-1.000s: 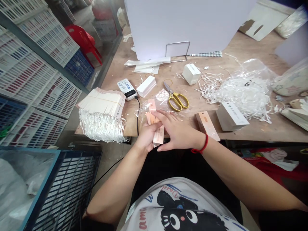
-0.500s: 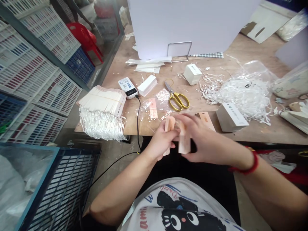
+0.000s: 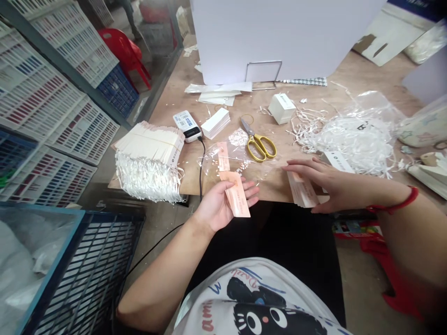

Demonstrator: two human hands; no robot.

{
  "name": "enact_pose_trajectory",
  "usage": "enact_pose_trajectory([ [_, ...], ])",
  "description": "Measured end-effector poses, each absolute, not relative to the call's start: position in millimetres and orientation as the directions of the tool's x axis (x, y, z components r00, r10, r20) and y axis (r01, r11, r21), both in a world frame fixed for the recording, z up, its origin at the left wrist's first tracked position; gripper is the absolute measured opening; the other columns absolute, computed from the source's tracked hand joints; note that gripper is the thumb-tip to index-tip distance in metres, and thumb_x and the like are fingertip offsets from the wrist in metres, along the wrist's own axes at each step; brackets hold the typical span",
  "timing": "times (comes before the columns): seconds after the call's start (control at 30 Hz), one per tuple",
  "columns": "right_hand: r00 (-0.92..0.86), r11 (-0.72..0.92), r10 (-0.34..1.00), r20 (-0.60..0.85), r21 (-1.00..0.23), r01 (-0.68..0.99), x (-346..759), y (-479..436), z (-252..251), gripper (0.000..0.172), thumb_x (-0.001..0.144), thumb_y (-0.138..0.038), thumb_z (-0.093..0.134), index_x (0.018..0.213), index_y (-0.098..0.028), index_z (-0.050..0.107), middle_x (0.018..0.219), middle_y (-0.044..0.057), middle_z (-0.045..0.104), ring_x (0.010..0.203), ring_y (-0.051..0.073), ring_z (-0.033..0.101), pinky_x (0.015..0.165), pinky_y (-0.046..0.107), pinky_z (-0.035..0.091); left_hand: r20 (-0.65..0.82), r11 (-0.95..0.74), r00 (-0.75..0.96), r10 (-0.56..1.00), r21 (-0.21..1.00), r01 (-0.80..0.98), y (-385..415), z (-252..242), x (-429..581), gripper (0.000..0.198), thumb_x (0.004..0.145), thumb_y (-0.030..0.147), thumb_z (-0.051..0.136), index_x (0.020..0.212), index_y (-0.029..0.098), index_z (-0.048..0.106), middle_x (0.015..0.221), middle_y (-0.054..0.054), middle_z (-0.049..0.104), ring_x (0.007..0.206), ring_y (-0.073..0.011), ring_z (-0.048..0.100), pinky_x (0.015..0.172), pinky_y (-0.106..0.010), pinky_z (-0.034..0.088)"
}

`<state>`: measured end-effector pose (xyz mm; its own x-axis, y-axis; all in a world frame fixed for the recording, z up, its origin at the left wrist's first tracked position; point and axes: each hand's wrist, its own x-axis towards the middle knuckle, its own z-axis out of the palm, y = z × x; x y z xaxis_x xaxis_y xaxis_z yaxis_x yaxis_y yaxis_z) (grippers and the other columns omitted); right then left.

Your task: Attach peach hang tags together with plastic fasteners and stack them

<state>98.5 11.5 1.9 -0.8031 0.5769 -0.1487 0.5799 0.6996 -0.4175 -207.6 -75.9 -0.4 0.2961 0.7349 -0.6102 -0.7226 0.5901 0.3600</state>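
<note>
Left hand (image 3: 215,204) pinching orange cards (image 3: 239,199) this side of the scissors (image 3: 252,135), right hand (image 3: 337,186) gripping a card stack (image 3: 301,191) off to their right.

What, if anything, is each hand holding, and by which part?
Left hand: orange card, thumb over its left edge. Right hand: at the card stack; hold unclear.

The right hand (image 3: 344,187) partly hides the peach card stack (image 3: 302,193); the pale board (image 3: 286,37) is cropped above.
</note>
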Motion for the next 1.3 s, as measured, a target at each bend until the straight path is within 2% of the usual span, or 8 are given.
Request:
enact_pose_trajectory([
  [0.23, -0.776, 0.692, 0.628, -0.059, -0.413, 0.592, 85.2, -3.2, 17.3, 0.115, 0.067, -0.045, 0.088, 0.16, -0.032, 0.022, 0.167, 0.014, 0.022, 0.153, 0.047, 0.016, 0.12, 0.069, 0.021, -0.573, 0.567, 0.276, 0.772, 0.426, -0.704, -80.6, -5.1, -208.3, 0.027, 0.088, 0.011, 0.056, 0.113, 0.005, 0.066, 0.124, -0.023, 0.069, 0.111, -0.0327, 0.07, 0.1, -0.047, 0.054],
  [0.33, -0.768, 0.686, 0.636, 0.075, -0.51, 0.519, 47.1, -22.6, 29.8, 0.117, 0.075, -0.052, 0.081, 0.161, -0.035, 0.004, 0.167, 0.011, 0.021, 0.153, 0.042, 0.021, 0.121, 0.066, 0.027, -0.562, 0.559, 0.266, 0.784, 0.451, -0.696, -82.5, -6.7, -202.7, 0.024, 0.088, 0.009, 0.06, 0.11, 0.007, 0.068, 0.118, -0.02, 0.072, 0.105, -0.03, 0.072, 0.096, -0.046, 0.057],
  [0.43, -0.765, 0.68, 0.623, 0.164, -0.596, 0.427, 3.7, -42.8, 28.1, 0.129, 0.068, -0.05, 0.086, 0.161, -0.035, -0.002, 0.165, 0.012, 0.023, 0.151, 0.044, 0.026, 0.119, 0.067, 0.031, -0.522, 0.548, 0.283, 0.804, 0.469, -0.693, -85.0, -7.3, -195.7, 0.023, 0.087, 0.01, 0.064, 0.11, 0.009, 0.069, 0.106, -0.016, 0.075, 0.092, -0.0253, 0.074, 0.088, -0.042, 0.06],
  [0.6, -0.756, 0.655, 0.635, 0.156, -0.627, 0.422, -31.9, -55.6, 13.3, 0.123, 0.064, -0.032, 0.086, 0.16, -0.033, 0.009, 0.158, 0.016, 0.033, 0.146, 0.046, 0.031, 0.114, 0.072, 0.032, -0.458, 0.499, 0.277, 0.845, 0.486, -0.717, -89.3, -5.9, -193.5, 0.025, 0.087, 0.018, 0.071, 0.111, 0.012, 0.068, 0.092, -0.009, 0.075, 0.078, -0.0205, 0.074, 0.078, -0.034, 0.061],
  [0.77, -0.799, 0.669, 0.574, 0.179, -0.665, 0.331, -32.9, -50.0, 10.3, 0.12, 0.066, -0.031, 0.084, 0.159, -0.034, 0.007, 0.153, 0.015, 0.038, 0.142, 0.041, 0.038, 0.115, 0.067, 0.035, -0.484, 0.546, 0.321, 0.814, 0.449, -0.707, -91.5, -1.5, -200.7, 0.034, 0.099, 0.037, 0.055, 0.123, 0.015, 0.066, 0.099, -0.011, 0.075, 0.08, -0.0214, 0.074, 0.079, -0.038, 0.061],
  [0.9, -0.817, 0.675, 0.538, 0.208, -0.687, 0.27, -31.2, -46.0, 6.3, 0.123, 0.066, -0.032, 0.085, 0.159, -0.035, 0.004, 0.157, 0.014, 0.034, 0.146, 0.041, 0.034, 0.118, 0.067, 0.03, -0.472, 0.557, 0.349, 0.81, 0.433, -0.708, -91.5, -1.9, -201.5, 0.036, 0.102, 0.037, 0.05, 0.128, 0.016, 0.063, 0.102, -0.012, 0.075, 0.085, -0.0223, 0.074, 0.083, -0.04, 0.061],
  [1.17, -0.778, 0.487, 0.619, 0.107, -0.83, 0.273, -26.6, -48.4, 5.7, 0.121, 0.063, -0.03, 0.087, 0.157, -0.043, 0.01, 0.16, 0.011, 0.017, 0.147, 0.043, 0.028, 0.089, 0.051, 0.063, -0.49, 0.513, 0.28, 0.826, 0.446, -0.733, -89.5, -9.5, -201.2, 0.034, 0.102, 0.037, 0.049, 0.12, 0.013, 0.065, 0.1, -0.013, 0.075, 0.087, -0.0248, 0.075, 0.085, -0.043, 0.061],
  [1.3, -0.785, 0.567, 0.601, 0.147, -0.771, 0.29, -33.5, -48.1, 9.3, 0.118, 0.064, -0.029, 0.085, 0.157, -0.037, 0.012, 0.158, 0.014, 0.018, 0.148, 0.042, 0.028, 0.102, 0.055, 0.055, -0.494, 0.526, 0.282, 0.822, 0.47, -0.709, -90.3, -9.4, -196.4, 0.039, 0.1, 0.047, 0.051, 0.116, 0.014, 0.065, 0.096, -0.012, 0.075, 0.087, -0.0247, 0.075, 0.083, -0.042, 0.061],
])
